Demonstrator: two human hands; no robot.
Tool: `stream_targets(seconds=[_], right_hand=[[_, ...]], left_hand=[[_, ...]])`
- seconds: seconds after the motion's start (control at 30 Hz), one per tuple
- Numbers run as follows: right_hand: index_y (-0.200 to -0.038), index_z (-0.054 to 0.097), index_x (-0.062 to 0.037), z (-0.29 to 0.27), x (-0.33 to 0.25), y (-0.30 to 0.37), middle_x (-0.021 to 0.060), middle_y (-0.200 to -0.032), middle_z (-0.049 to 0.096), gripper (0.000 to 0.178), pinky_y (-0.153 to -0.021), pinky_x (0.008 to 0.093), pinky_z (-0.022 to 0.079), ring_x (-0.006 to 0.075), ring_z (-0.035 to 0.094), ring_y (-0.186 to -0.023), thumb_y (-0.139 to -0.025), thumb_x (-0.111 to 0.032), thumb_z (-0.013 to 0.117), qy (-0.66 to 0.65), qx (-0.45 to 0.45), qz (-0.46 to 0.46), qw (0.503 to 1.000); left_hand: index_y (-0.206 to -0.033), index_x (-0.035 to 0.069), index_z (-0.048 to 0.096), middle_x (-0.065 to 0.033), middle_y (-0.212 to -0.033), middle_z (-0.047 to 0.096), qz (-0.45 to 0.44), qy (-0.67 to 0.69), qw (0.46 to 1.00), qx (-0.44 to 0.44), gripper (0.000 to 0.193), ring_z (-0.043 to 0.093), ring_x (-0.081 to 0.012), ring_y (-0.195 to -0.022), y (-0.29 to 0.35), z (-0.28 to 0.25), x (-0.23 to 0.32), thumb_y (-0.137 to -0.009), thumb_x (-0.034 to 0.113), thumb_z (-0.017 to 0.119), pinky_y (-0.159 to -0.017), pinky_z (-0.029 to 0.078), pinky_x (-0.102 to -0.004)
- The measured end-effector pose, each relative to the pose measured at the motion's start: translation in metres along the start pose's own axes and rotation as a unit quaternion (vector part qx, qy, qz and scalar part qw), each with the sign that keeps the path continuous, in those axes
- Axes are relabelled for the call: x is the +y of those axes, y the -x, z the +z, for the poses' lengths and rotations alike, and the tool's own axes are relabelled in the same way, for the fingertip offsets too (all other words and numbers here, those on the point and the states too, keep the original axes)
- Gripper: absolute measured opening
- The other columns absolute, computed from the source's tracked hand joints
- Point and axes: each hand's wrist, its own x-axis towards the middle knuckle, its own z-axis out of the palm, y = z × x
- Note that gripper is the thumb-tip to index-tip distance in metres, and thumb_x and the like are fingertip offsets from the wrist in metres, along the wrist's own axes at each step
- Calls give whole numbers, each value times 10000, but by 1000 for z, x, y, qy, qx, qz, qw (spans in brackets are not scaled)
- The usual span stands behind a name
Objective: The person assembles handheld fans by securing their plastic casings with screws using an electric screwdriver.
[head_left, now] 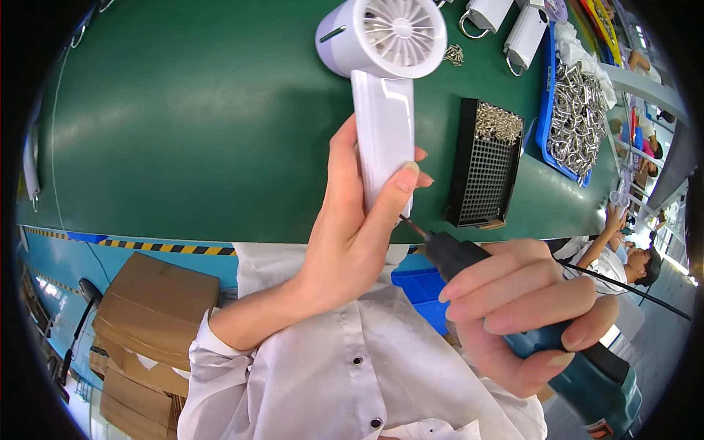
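My left hand (345, 213) is wrapped round the handle of a white handheld fan (383, 125), its round grilled head pointing away from me over the table. In my right hand (532, 308) is a teal and black electric screwdriver (458, 253), gripped round its body with a cord running off to the right. The bit's tip meets the lower end of the fan's handle, close to my left thumb; whether it sits in a screw I cannot tell.
On the green table (183, 139) stands a black screw tray (484, 165) with small screws heaped at its far end. Beside it is a blue bin (546, 110) of metal rings or clips. Several white fan parts (526, 37) lie at the far right. Cardboard boxes (154, 308) are at lower left; a co-worker (616, 249) sits right.
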Motion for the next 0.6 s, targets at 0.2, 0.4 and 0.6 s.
stream_targets(seconds=[0.2,0.4,0.6], right_hand=[[-1043,345,-35,-4,-12,1,111,-720,529,308,-341,341,509,227,554,-404,-918,-233,547,-1,-25,9,1000],[-984,427,-38,-8,-42,-3,32,-651,519,249,-325,268,419,153,506,-367,-894,-211,581,-82,101,-82,988],[-1234,417,-65,-87,-59,4,139,-779,536,280,-385,376,483,261,527,-437,-1011,-230,379,108,126,10,986]], left_hand=[[-1364,-12,257,-141,-1182,545,-3,29,999,-17,444,609,-198,-1010,0,1,-2,-1013,157,471,-832,491,-323],[-1347,-15,275,-198,-1288,522,54,-36,997,49,447,623,-227,-1037,5,-2,3,-975,50,513,-884,511,-335],[-1354,-32,394,-175,-1294,504,246,-492,833,61,565,538,-259,-1116,19,-32,16,-846,-65,641,-952,425,-356]])
